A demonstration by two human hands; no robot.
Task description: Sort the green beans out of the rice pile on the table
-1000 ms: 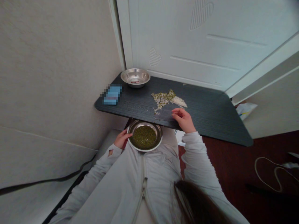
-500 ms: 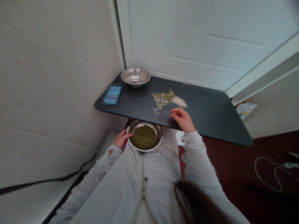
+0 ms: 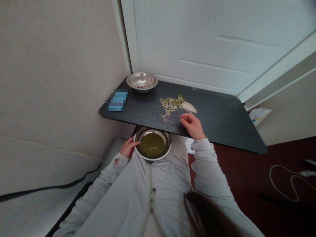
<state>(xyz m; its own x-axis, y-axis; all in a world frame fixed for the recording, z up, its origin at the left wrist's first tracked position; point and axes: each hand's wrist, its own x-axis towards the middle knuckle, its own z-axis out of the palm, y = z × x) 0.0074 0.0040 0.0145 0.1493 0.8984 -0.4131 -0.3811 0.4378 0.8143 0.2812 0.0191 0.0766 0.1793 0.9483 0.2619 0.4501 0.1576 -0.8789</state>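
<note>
On my lap, just below the table's front edge, a steel bowl (image 3: 168, 149) holds a layer of green mung beans (image 3: 152, 145). My left hand (image 3: 127, 147) grips its left rim, thumb on top and fingers underneath. My right hand (image 3: 194, 126) is over the front part of the dark table (image 3: 222, 121), fingers loosely curled with a small gap to the thumb; nothing shows between them. Just beyond it lie a scattered mix of beans and white rice grains (image 3: 170, 104) and a small pile of white rice (image 3: 189, 107).
A second steel bowl (image 3: 142, 82) with a small label inside stands at the table's back left. A pixelated blue-screened phone (image 3: 118, 100) lies near the left edge. Behind is a white door (image 3: 187, 42); a white cable (image 3: 271, 179) lies on the floor at right.
The whole view has shifted slightly. Both hands keep their places relative to the bowl and the table, and the grains look the same.
</note>
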